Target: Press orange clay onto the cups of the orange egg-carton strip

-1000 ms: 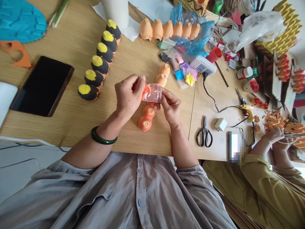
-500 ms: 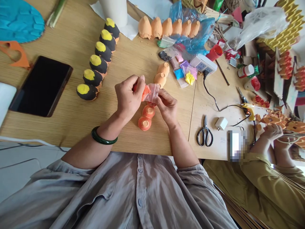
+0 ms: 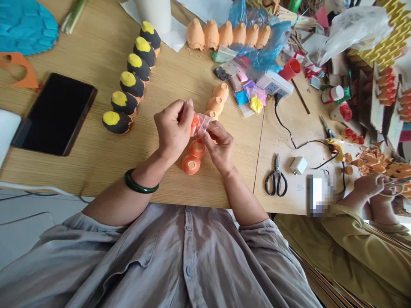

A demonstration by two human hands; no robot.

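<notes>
My left hand [image 3: 173, 128] is closed on a small clear plastic bag [image 3: 203, 122] with soft orange-red clay [image 3: 194, 124] inside, partly hidden by my fingers. At the bag's other end, my right hand [image 3: 221, 145] pinches the plastic between thumb and fingers. Beneath both hands lies a strip of egg-carton cups. Its near cups [image 3: 191, 165] are coated orange-red, while the far cups [image 3: 218, 101] are bare pale orange; my hands cover its middle. To the left stands a row of carton cups [image 3: 136, 86] coated black with yellow tops.
A bare carton strip [image 3: 212, 35] lies at the back. Bagged coloured clay [image 3: 256, 103] and a power strip [image 3: 274, 84] are right of centre, scissors [image 3: 276, 177] nearer. A tablet [image 3: 54, 113] lies left. A co-worker's hands [image 3: 369, 188] hold scissors far right.
My right hand has shifted a little left and down, closer to my left hand, crumpling the bag. The carton strip beneath has slid slightly left. The co-worker's hands have moved.
</notes>
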